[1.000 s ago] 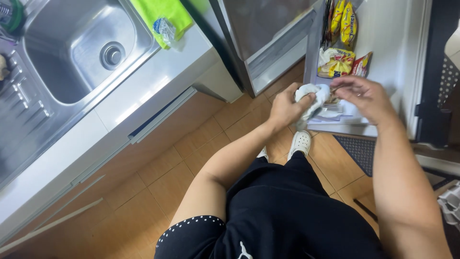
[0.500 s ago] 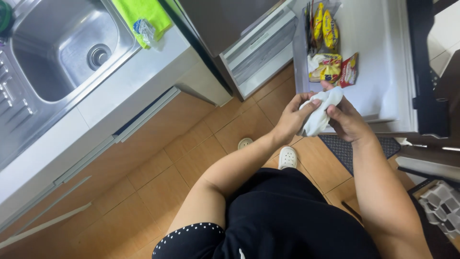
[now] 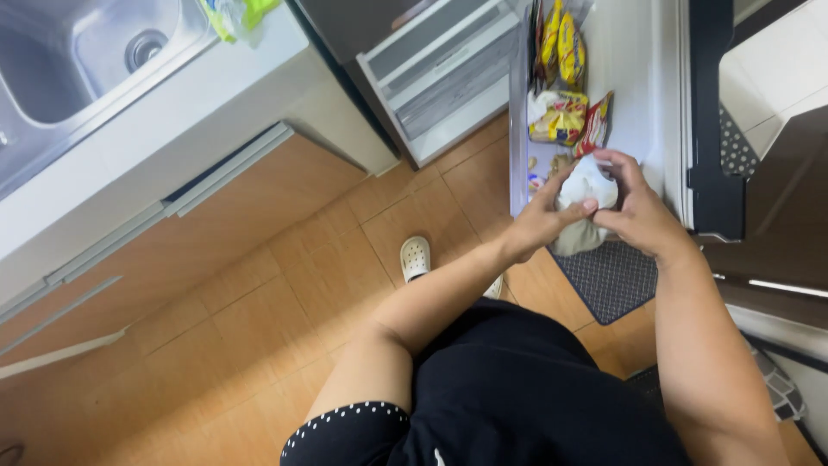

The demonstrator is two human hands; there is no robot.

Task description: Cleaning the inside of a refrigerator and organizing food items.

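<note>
Both my hands hold one white plastic bag (image 3: 589,187) bunched into a ball in front of me. My left hand (image 3: 542,221) pinches its left side with thumb and fingers. My right hand (image 3: 638,207) wraps over its top and right side. A loose tail of the bag hangs down below my hands. Just behind the bag stands an open fridge door (image 3: 638,78) whose shelf holds yellow and red snack packets (image 3: 565,112).
A steel sink (image 3: 78,60) is set in a white counter (image 3: 198,138) at the upper left, with a green cloth (image 3: 237,13) at its edge. An open freezer drawer (image 3: 444,73) juts out. A white slipper (image 3: 415,257) and a dark mat (image 3: 608,276) lie on the tiled floor.
My hands lifted the white bag away from the door shelf and bunched it tighter between them. My head view has shifted, so the sink slid toward the upper left.
</note>
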